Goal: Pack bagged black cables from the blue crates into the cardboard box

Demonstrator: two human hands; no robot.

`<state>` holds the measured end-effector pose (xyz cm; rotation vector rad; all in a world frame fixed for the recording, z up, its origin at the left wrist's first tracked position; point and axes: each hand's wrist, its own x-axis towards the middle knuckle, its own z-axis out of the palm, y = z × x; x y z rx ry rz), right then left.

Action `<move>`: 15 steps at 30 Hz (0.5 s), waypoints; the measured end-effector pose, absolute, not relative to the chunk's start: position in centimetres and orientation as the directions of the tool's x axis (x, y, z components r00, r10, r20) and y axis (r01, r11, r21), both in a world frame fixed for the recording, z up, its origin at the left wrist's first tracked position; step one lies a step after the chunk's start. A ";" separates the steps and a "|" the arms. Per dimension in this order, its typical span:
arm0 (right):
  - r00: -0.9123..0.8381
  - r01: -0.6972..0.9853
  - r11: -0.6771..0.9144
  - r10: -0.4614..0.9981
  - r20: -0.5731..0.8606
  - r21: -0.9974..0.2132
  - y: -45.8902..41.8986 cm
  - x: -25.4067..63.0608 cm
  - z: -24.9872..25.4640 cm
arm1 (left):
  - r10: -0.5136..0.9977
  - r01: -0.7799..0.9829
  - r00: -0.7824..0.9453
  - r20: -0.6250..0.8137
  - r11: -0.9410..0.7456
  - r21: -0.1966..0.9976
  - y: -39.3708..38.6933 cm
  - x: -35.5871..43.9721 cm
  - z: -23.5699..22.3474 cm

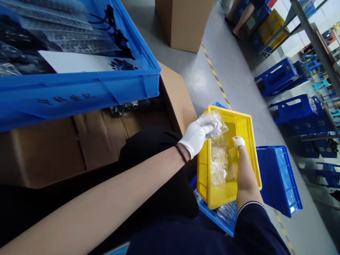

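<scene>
My left hand (194, 135), in a white glove, is closed on a clear plastic bag (216, 124) over the near left rim of a yellow bin (223, 200). What the bag holds is too blurred to name. Inside that bin lie several more clear plastic bags (219, 164). My right hand (238, 141), gloved in white too, is reaching down into the bin near its right wall. Its fingers look curled, and whatever they may hold is hidden.
A blue crate (127, 83) with bubble wrap and black parts sits upper left over an open cardboard box (176, 92). Beneath the yellow bin is another blue crate (217, 223). A blue bin (277, 177) stands right; a carton (186, 24) stands beyond.
</scene>
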<state>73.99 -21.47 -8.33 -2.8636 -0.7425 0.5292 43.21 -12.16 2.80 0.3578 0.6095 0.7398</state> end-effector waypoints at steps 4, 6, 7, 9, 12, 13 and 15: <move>0.837 0.353 -0.915 0.401 -0.371 -0.194 -22.4 72.4 -13.5 | 0.707 -0.476 0.580 -0.405 0.697 0.537 -12.1 43.5 2.5; 0.840 0.316 -0.924 0.379 -0.389 -0.216 -22.5 72.0 -14.4 | 0.714 -0.476 0.566 -0.412 0.692 0.543 -12.1 43.6 2.5; 0.839 0.305 -0.923 0.377 -0.393 -0.235 -22.4 72.1 -14.5 | 0.715 -0.477 0.562 -0.416 0.691 0.543 -12.1 43.6 2.5; 0.836 0.295 -0.911 0.392 -0.383 -0.289 -22.2 72.4 -13.9 | 0.718 -0.479 0.554 -0.420 0.688 0.545 -12.0 43.5 2.4; 0.833 0.312 -0.861 0.451 -0.320 -0.402 -22.0 71.6 -11.0 | 0.695 -0.407 0.587 -0.416 0.697 0.590 -11.9 43.1 2.2; 0.821 0.328 -0.814 0.497 -0.282 -0.480 -22.0 70.7 -9.5 | 0.674 -0.359 0.624 -0.396 0.697 0.621 -12.0 42.9 2.1; 0.755 0.375 -0.638 0.631 -0.178 -0.673 -22.0 67.7 -5.9 | 0.625 -0.260 0.717 -0.310 0.652 0.712 -12.2 42.8 2.1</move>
